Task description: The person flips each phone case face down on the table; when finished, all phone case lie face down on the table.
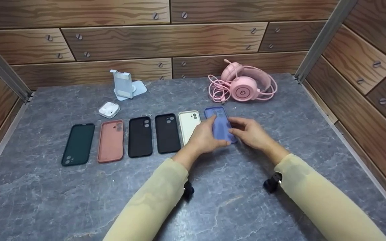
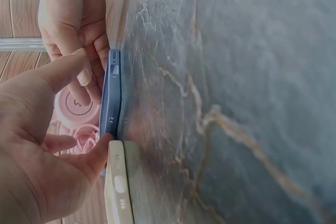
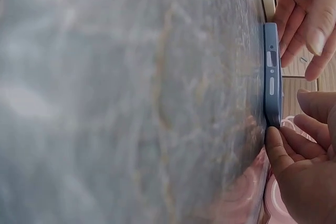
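A translucent blue-violet phone case (image 1: pixel 221 125) lies on the table at the right end of a row of cases. My left hand (image 1: pixel 201 135) spans its left side, fingers touching that edge; in the left wrist view its thumb (image 2: pixel 84 74) stands above the case, apart from it. On the other side, my right hand (image 1: pixel 251 134) touches the right edge with its fingertips, and the right wrist view shows its thumb (image 3: pixel 310 103) held away. Immediately left, a cream phone case (image 1: pixel 188 124) is partly hidden by my left hand.
Farther left lie two black phone cases (image 1: pixel 140 137), a pink one (image 1: pixel 111 142) and a dark green one (image 1: pixel 78 144), its camera cutout toward me. Behind them are boxed white earphones (image 1: pixel 109 109) and a light-blue phone stand (image 1: pixel 123 85). Pink headphones (image 1: pixel 245 88) with coiled cable sit at the back right.
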Tool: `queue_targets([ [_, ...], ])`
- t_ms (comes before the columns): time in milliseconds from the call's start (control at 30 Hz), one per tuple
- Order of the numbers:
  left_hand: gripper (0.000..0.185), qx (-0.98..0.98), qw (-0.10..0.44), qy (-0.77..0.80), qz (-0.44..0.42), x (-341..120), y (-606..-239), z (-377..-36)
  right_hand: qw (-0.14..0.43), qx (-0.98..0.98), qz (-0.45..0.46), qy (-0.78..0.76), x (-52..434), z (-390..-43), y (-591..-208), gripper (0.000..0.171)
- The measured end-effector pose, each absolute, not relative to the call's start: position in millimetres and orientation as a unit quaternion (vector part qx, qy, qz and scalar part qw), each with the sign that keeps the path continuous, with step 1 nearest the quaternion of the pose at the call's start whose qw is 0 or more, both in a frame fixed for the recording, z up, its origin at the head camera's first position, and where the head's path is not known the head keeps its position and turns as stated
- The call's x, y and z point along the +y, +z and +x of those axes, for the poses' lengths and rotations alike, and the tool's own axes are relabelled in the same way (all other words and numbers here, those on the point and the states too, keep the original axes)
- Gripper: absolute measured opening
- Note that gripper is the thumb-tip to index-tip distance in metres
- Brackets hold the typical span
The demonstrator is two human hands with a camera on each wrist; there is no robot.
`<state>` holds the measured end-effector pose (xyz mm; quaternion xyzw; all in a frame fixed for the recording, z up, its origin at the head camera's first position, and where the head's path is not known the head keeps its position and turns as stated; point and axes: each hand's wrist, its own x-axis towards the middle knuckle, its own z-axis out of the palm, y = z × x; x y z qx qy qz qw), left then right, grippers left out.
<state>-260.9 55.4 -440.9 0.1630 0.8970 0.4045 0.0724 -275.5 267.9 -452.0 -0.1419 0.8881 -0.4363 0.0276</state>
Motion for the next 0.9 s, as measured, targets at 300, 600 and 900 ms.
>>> queue_targets([
  [300, 0.113, 0.921, 0.073, 0.338, 0.181, 56.3, -441.1, -260.2, 0.041, 0.888, -0.137, -0.438, 269.3, -276.2, -451.5, 0.049],
  [600, 0.109, 0.927, 0.070, 0.322, 0.180, 56.2, -441.8, -263.1, 0.045, 0.890, -0.130, -0.435, 269.9, -275.7, -451.0, 0.049],
  [900, 0.105, 0.881, 0.070, 0.439, 0.163, 48.9, -449.4, -265.5, 0.048, 0.886, -0.128, -0.443, 270.5, -275.5, -452.6, 0.048],
])
